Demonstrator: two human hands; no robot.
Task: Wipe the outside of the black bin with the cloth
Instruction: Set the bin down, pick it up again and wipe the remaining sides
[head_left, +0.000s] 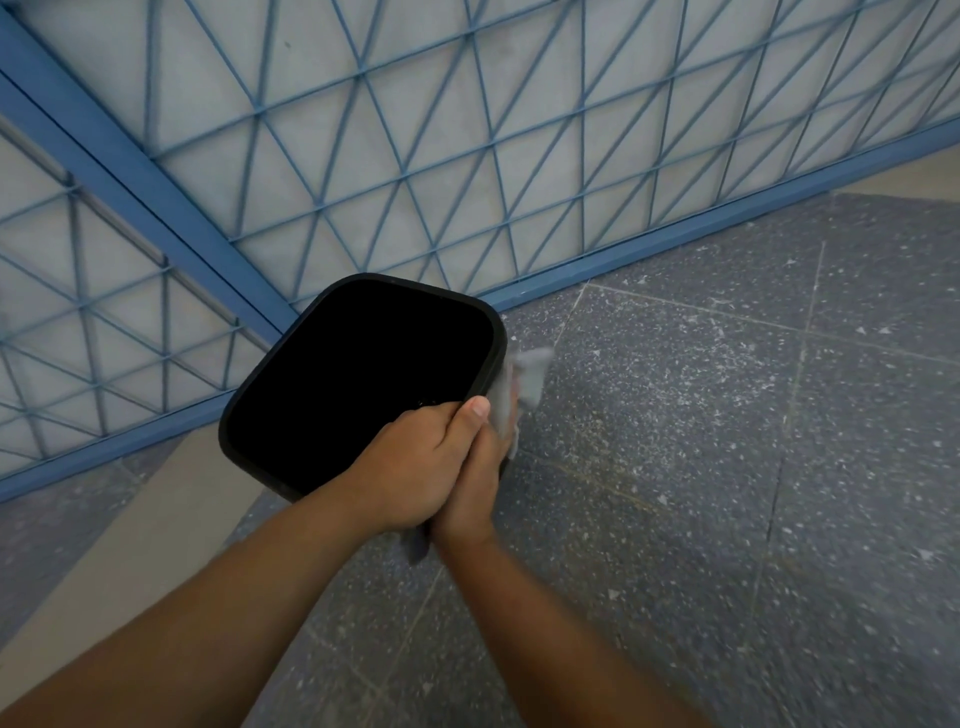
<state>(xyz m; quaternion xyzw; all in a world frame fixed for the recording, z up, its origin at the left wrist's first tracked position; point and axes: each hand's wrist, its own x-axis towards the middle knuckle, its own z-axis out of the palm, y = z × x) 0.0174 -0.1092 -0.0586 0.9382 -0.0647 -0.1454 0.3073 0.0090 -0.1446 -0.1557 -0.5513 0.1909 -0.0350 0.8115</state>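
Note:
A black bin (311, 332) with a rounded square rim stands on the floor in the middle of the head view, seen from above. My left hand (415, 462) grips its near rim, thumb on top. My right hand (475, 478) presses a grey cloth (524, 379) against the bin's right outer side. The cloth is blurred, sticks out past my fingers, and a tail hangs below my wrist. The bin's outer walls are mostly hidden from this angle.
A blue metal railing (363, 171) with a diagonal wire grid runs behind and left of the bin. Speckled grey floor tiles (727, 415) spread to the right and front. A beige strip (130, 545) runs along the left.

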